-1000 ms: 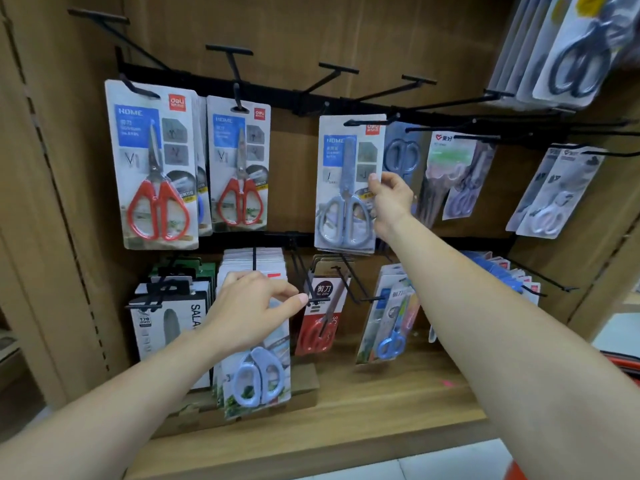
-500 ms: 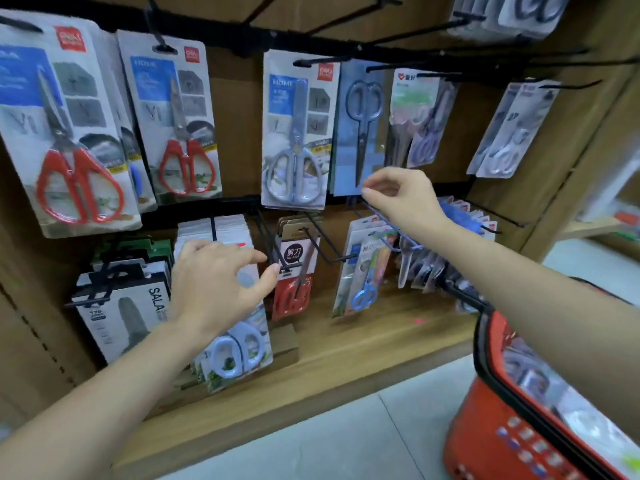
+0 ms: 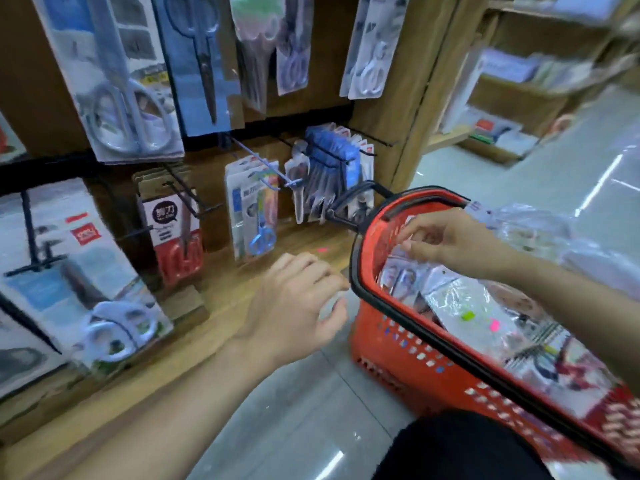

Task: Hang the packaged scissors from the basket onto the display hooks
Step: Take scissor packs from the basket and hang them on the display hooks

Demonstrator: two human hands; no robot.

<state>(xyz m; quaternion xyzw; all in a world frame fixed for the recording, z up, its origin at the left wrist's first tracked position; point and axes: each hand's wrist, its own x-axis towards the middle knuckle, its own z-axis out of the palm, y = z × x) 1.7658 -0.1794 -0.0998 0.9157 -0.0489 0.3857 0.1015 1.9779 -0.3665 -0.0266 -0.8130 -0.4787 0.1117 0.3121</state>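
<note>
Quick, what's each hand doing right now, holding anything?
Left hand: open, fingers spread, holding nothing.
Right hand: fingers curled over the red basket; cannot tell if it grips anything.

basket [image 3: 398, 344]: bright red-orange, black rim, rows of little holes dotted along the wall
basket handle [image 3: 426, 203]: plain black
packaged scissors [image 3: 464, 306]: clear shiny plastic, silvery glare, one neon green spot and one hot pink one
hooks [image 3: 30, 230]: black
big hanging pack [image 3: 128, 98]: blue and white card, pale grey-lilac handles
small pack [image 3: 258, 216]: kinda rainbow-ish card, bright blue handles
boxy pack [image 3: 175, 237]: white top, round black logo, red bottom
bunched packs [image 3: 332, 150]: deep blue
shelf [image 3: 221, 299]: light wood grain
pink dot [image 3: 322, 250]: sits on that wood, super bright
floor [image 3: 294, 410]: pale grey tiles, glossy white streaks
</note>
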